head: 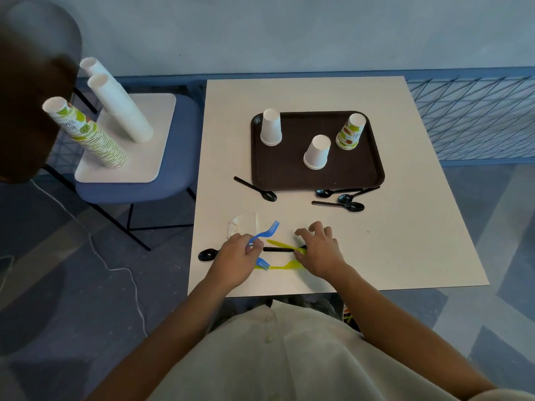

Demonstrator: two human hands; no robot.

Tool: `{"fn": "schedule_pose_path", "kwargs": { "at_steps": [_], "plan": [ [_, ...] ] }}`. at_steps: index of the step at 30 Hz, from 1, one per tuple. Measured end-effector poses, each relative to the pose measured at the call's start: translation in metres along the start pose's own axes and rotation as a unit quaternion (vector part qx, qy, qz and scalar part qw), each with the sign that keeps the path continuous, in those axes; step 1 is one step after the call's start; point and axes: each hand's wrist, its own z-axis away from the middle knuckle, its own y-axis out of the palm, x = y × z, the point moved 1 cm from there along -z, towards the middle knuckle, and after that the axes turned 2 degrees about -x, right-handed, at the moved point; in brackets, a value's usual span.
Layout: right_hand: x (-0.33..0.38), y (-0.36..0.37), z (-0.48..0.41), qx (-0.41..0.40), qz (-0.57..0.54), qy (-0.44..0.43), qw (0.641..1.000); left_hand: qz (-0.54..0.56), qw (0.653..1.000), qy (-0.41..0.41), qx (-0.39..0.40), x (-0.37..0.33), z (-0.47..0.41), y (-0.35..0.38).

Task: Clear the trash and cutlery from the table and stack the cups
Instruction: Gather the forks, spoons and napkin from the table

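My left hand (pixel 236 259) pinches the handle of a blue fork (pixel 267 232) near the table's front edge; a second blue fork (pixel 263 264) lies under it. My right hand (pixel 320 253) grips a yellow-green utensil (pixel 279 243) and touches a black spoon (pixel 276 250) lying between both hands. Another yellow-green utensil (pixel 289 265) lies by the right hand's heel. A black spoon bowl (pixel 208 254) pokes out left of my left hand. A crumpled napkin (pixel 243 222) lies behind it. On the brown tray (pixel 347 172) stand three upturned cup stacks: white (pixel 271 128), white (pixel 317 152), printed (pixel 351 131).
Several more black spoons lie in front of the tray: one at the left (pixel 256 189), three at the right (pixel 343 198). A blue chair (pixel 173 183) to the left carries a white board with tall cup stacks (pixel 118 108). A wire fence (pixel 477 117) runs along the right.
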Motion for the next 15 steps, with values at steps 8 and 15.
{"fn": "schedule_pose_path", "kwargs": {
  "at_steps": [8, 15],
  "plan": [
    [0.010, 0.010, -0.014, -0.003, 0.087, -0.041, 0.995, 0.066, 0.998, -0.009, -0.004, 0.002, -0.005, -0.005],
    [-0.008, 0.000, -0.023, -0.045, 0.063, -0.040, 0.996, 0.109, 0.993, -0.028, -0.031, -0.006, -0.004, -0.014]
  ]
}}
